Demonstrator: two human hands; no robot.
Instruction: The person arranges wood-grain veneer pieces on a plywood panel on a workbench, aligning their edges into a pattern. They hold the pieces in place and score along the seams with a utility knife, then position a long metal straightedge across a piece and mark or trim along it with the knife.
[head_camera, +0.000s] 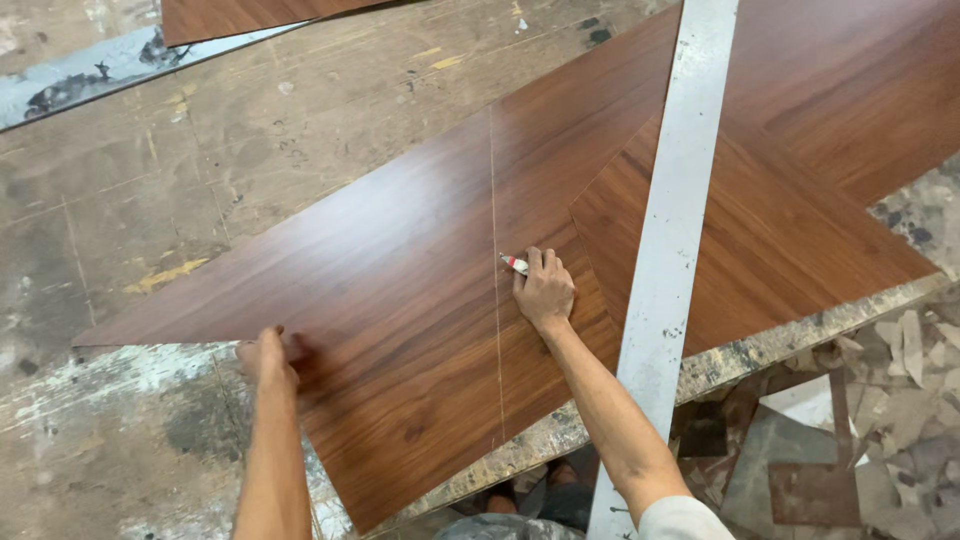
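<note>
My right hand (545, 290) is closed around a small red and white cutter (514, 263), its tip touching the thin scored line (496, 300) that runs across the brown wood-grain laminate sheet (390, 300). My left hand (266, 358) lies flat with fingers spread, pressing the sheet's left edge and gripping nothing. The sheet lies on the worn workbench (150, 200), reaching past its near edge. A long metal straightedge (672, 230) rests across the sheet just right of my right hand.

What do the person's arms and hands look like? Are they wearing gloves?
No gloves. Both the left hand and right hand are bare, and so are both forearms. Only the edge of a short pale grey sleeve shows on the right arm. No watch or rings visible.
</note>
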